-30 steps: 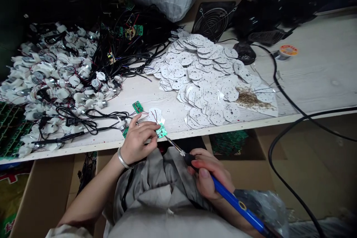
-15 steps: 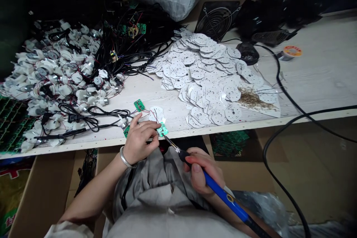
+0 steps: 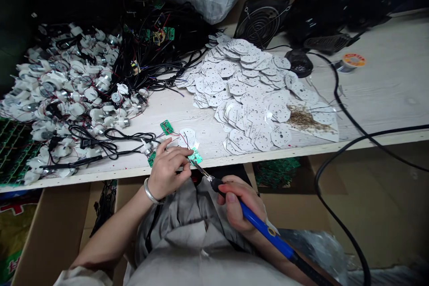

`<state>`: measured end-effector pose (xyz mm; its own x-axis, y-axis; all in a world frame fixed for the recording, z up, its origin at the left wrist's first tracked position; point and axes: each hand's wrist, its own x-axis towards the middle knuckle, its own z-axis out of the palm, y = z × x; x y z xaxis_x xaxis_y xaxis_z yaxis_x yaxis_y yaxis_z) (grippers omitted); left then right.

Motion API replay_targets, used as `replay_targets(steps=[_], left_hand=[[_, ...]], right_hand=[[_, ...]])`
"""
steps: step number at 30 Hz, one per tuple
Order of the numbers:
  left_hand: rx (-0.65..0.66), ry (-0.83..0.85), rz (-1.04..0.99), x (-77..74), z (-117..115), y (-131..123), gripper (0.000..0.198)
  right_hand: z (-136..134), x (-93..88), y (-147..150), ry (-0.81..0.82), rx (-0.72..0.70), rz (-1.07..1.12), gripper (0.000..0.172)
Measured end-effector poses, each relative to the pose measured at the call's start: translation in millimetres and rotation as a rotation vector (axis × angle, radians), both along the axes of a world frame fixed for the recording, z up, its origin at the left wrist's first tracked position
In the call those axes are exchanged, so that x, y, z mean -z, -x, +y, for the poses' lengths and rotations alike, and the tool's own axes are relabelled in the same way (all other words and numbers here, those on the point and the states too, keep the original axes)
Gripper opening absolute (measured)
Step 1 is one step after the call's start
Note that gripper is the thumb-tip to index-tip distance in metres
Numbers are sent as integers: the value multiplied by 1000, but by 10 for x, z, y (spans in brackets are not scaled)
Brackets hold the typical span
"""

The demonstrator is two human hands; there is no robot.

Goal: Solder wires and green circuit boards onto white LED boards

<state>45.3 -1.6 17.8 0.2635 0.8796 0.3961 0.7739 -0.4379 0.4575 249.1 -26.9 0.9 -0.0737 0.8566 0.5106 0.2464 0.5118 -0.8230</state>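
My right hand (image 3: 241, 203) is wrapped round the blue handle of a soldering iron (image 3: 268, 232), which slants up and left. Its metal tip reaches the lower left of a small green circuit board (image 3: 195, 156) at the bench's front edge. At that board's left side, my left hand (image 3: 170, 165) has its fingers bent and closed on it; the fingertips partly hide the contact. Thin red and dark wires run from the board towards another small green board (image 3: 166, 127) behind. Below the wires lies a white round-cut plate (image 3: 187, 137).
White motor units (image 3: 77, 85) are heaped on the left, beside tangled black cables (image 3: 147, 53). White plates (image 3: 248, 94) form a pile at centre right. Behind stand a black fan (image 3: 263, 22) and a solder spool (image 3: 351, 61). The iron's black cord (image 3: 321, 187) loops at right.
My right hand and the soldering iron have shifted slightly left, the tip moving to the board's lower left. My left hand stays nearly in place.
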Motion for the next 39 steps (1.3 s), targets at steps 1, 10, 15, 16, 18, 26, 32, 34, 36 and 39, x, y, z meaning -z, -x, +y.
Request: replay_targets(steps=[1, 10, 15, 16, 18, 26, 32, 34, 36, 39], left_hand=[[0, 1, 0, 2, -1, 0, 14], [15, -31, -9, -3, 1, -6, 15], [10, -45, -5, 20, 0, -1, 15], [8, -39, -2, 22, -1, 1, 15], [8, -30, 1, 21, -2, 3, 15], [-2, -15, -4, 7, -5, -4, 15], [-5, -8, -9, 15, -11, -4, 15], [-4, -12, -12, 13, -13, -6, 15], [-2, -15, -14, 11, -15, -10, 15], [-4, -20, -12, 13, -16, -15, 15]], right_hand=[[4, -4, 0, -37, -10, -9, 18], [-15, -14, 5, -37, -22, -37, 20], [-42, 0, -15, 4, 10, -60, 18], [-49, 3, -17, 17, 5, -70, 17], [-65, 13, -18, 38, 1, -76, 17], [-115, 106, -43, 64, 31, 85, 23], [-116, 117, -67, 92, 38, 101, 24], [-125, 130, -70, 108, 51, 99, 23], [-138, 151, -77, 123, 54, 107, 23], [-158, 192, -92, 134, 36, 130, 23]])
